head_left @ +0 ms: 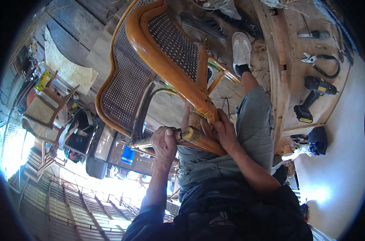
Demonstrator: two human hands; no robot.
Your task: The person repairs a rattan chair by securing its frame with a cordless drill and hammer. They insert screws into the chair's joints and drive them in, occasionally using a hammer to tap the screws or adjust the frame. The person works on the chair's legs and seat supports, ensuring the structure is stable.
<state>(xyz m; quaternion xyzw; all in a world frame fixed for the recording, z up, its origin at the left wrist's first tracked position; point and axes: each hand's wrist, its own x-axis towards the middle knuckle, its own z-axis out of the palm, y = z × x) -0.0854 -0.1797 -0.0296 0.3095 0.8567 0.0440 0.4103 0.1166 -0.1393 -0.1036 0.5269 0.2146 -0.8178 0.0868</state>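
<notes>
Two bare hands are on one chair with a curved orange-brown frame. The chair (162,60) lies tilted across the person's lap, between the hands and reaching well ahead of them. Two woven cane panels show on it, both ahead of the hands.

The left hand (164,141) is clamped on a rail of the chair, knuckles up, its forearm rising nearly straight from below. The right hand (227,134) lies against the frame's wrapped joint, fingers bent, just to the right of the left hand; I cannot tell whether it is clamped there. Its forearm slants up and leftward, the elbow out to the right.

To the right of the right hand, one wooden board (289,98) carries three tools: one drill (321,86) nearest that hand, one pair of cutters (309,59) farther ahead and one dark-handled screwdriver (321,35) beyond them. One pale shoe (241,50) is on the person's foot, ahead of the right hand. One second chair with woven cane (39,109) stands well to the left of the left hand.
</notes>
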